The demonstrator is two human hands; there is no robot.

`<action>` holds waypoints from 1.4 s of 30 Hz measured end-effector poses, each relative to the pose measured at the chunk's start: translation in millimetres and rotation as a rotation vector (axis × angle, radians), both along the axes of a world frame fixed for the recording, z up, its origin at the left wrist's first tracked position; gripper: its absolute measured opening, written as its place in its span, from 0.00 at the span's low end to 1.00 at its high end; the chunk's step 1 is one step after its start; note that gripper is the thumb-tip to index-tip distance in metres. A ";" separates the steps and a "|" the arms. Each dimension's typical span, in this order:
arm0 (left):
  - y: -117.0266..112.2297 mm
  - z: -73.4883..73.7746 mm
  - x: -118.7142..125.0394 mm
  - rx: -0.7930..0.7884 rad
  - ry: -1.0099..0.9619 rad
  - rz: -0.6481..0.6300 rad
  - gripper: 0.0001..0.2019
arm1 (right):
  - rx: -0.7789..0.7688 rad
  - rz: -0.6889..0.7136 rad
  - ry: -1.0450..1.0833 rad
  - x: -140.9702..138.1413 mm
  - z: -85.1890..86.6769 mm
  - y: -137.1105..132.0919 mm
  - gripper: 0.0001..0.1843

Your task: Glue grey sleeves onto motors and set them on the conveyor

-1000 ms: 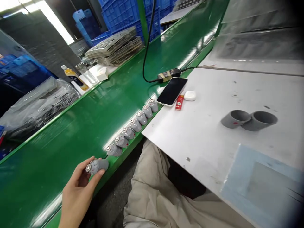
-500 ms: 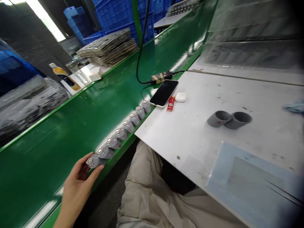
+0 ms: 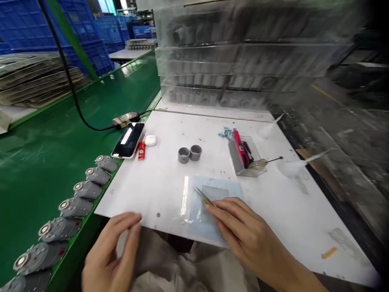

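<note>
My right hand [image 3: 246, 231] rests over a pale blue mat [image 3: 227, 190] and grips a pair of metal tweezers [image 3: 203, 195], their tips pointing up and left. My left hand [image 3: 111, 255] is at the front edge of the white work board [image 3: 146, 194], fingers apart and holding nothing. To its left, several grey cylindrical motors [image 3: 75, 207] lie in a row along the edge of a green conveyor belt [image 3: 75, 109]. Two grey rings [image 3: 190, 153] stand on the board beyond the mat.
A phone [image 3: 129, 140], a red lighter [image 3: 141, 151] and a white earbud case [image 3: 150, 140] lie at the board's far left. A red tool [image 3: 241, 148] sits in a clear holder. Clear shelves of grey parts [image 3: 227, 61] stand behind; blue crates [image 3: 30, 24] are stacked far left.
My view has swung right from the belt to the board. My left hand has let go of the motor at the row's end. My right hand and the tweezers have come into view.
</note>
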State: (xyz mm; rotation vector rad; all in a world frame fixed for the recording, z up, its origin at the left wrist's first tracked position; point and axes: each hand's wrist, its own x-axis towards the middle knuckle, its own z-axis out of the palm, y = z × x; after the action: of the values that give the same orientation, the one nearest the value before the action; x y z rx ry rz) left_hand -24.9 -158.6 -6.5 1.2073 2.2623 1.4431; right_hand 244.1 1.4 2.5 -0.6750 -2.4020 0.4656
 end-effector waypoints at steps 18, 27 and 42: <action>201.3 25.0 0.7 -0.179 0.165 -0.533 0.30 | 0.125 -0.104 -0.055 31.9 -2.2 22.1 0.23; 169.1 23.5 -8.3 -0.162 0.031 -0.379 0.35 | 0.040 -0.200 -0.006 44.3 -3.3 11.2 0.23; 118.1 26.1 69.2 -0.206 -0.795 -0.488 0.28 | 0.091 -0.870 -0.205 113.2 1.7 32.9 0.19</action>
State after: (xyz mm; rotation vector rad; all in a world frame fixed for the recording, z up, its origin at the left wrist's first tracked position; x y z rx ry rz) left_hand 44.3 -40.5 19.6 0.8232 1.4142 1.1673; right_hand 357.3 34.3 4.2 -1.6578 -2.0130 -0.0865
